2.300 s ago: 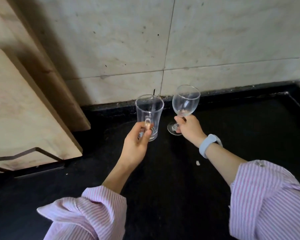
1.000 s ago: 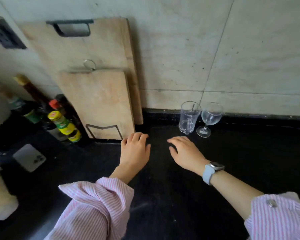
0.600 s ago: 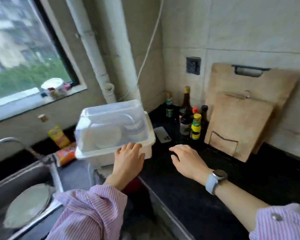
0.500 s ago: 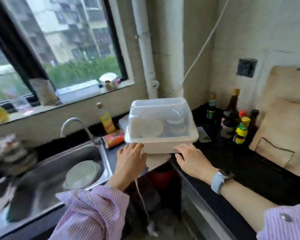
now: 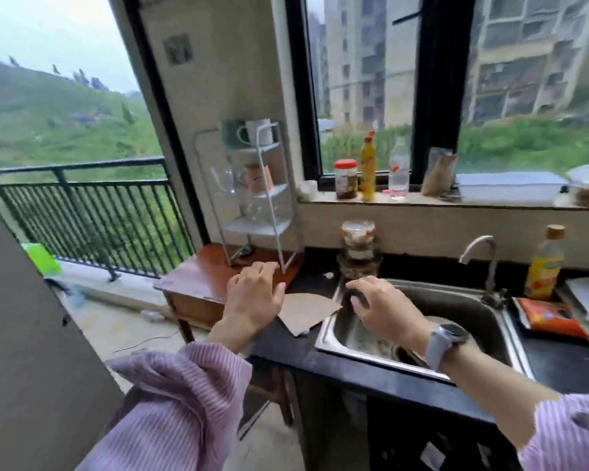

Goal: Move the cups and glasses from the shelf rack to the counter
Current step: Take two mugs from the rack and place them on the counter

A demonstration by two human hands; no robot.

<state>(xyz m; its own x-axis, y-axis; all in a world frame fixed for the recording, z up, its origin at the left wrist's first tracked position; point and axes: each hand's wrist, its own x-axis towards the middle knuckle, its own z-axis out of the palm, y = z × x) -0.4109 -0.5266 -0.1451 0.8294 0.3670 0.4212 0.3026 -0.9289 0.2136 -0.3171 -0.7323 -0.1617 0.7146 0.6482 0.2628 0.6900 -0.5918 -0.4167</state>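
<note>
The shelf rack [image 5: 257, 195] stands beyond the left hand [image 5: 255, 294], on a small wooden stand, and it is far from cleared: white mugs [image 5: 256, 131] sit on its top shelf, a clear glass jug [image 5: 225, 180] and something pinkish on the middle one, and more clear glass seems to sit on the lowest. Both hands are empty, fingers loosely spread, palms down; the left hovers just short of the rack's foot, the right hand [image 5: 385, 309] over the near corner of the sink [image 5: 483, 302]. So most of the carrying looks left to do. Blur smears the shelves, so the count of glasses is unclear, and the dark table [image 5: 565, 363] to the right is cut off.
</note>
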